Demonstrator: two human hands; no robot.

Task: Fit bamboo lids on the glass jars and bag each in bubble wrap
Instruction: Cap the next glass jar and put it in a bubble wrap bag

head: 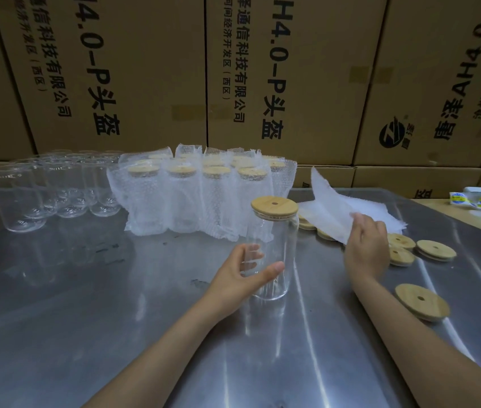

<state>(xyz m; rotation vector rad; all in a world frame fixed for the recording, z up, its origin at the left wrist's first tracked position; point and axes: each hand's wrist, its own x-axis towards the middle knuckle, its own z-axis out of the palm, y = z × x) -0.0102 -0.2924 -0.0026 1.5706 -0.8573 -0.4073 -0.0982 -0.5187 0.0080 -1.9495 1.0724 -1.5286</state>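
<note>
Steel table (86, 304), perhaps scuffed; cartons (145, 69) behind.

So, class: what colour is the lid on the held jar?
Light tan bamboo lid, on the jar; head view.

1. The room is looking dim and a bit grey.
2. Light from above is making long white streaks on the metal table (86, 290).
3. The cardboard boxes (145, 69) are bending and leaning at the edges.
4. The far corners are looking blurry.
</note>
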